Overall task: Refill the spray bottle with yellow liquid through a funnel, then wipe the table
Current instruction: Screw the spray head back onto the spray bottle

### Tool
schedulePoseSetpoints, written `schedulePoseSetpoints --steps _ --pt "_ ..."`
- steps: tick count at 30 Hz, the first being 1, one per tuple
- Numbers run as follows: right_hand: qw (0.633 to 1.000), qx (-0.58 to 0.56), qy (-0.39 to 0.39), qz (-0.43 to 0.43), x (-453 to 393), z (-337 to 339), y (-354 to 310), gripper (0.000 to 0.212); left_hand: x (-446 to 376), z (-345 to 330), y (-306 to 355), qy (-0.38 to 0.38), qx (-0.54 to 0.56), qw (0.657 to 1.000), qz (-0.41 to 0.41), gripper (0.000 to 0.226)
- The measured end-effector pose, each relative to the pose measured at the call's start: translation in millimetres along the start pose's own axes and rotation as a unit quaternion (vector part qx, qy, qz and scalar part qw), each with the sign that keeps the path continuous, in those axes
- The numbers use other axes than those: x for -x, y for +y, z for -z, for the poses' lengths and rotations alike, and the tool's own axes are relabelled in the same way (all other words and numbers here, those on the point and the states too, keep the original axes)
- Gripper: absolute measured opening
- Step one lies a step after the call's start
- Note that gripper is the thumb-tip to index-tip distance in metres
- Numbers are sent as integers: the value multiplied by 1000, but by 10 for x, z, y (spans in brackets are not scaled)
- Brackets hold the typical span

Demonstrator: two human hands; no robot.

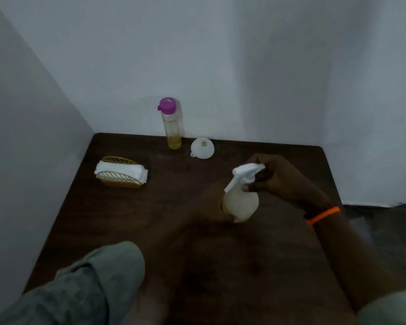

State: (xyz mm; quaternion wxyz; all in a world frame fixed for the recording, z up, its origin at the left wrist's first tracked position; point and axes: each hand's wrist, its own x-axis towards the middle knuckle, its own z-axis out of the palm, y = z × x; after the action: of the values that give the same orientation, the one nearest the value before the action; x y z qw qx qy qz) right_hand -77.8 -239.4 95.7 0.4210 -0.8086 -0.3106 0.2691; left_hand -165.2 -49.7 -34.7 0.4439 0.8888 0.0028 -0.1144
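Dark brown wooden table (150,231): fills the lower middle of the view, set into a corner of pale walls.
Spray bottle: the translucent whitish round-bodied spray bottle (240,204) with a white trigger head stands right of the table's centre, tilted slightly.
Right hand (281,179): wrapped around the white trigger head, thumb at the neck; an orange wristband (323,215) circles the wrist.
Left hand (211,207): blurred, pressed against the bottle's lower body; its grip cannot be told.
Yellow liquid: a little sits in the tall clear bottle with a purple cap (171,124), upright at the far edge.
Funnel: the white plastic funnel (202,148) lies just right of that bottle.
Napkins: white folded ones in a golden wire holder (120,173), far left.
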Motion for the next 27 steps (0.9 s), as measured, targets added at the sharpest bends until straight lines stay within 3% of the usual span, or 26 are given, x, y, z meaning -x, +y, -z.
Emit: schedulePoseSetpoints --steps 4,9,15,18,22,27 --pt "1000 -3 9 -15 -548 275 104 40 -512 174 -31 40 -20 999 3 94" --pt "990 -61 114 -52 -1048 358 376 68 -1066 57 34 130 -14 991 43 103" --pt "971 -111 206 -48 -1378 259 628 52 -1490 -94 -38 244 -57 961 119 83" --pt "970 -116 210 -48 -1475 262 706 50 -1593 -85 -1 203 -71 972 96 83" --pt "969 -103 221 -41 -1553 307 739 46 -1685 -95 23 232 -24 965 119 87" --pt "966 -87 241 -41 -1615 340 796 44 -1766 -98 40 234 -41 963 124 101"
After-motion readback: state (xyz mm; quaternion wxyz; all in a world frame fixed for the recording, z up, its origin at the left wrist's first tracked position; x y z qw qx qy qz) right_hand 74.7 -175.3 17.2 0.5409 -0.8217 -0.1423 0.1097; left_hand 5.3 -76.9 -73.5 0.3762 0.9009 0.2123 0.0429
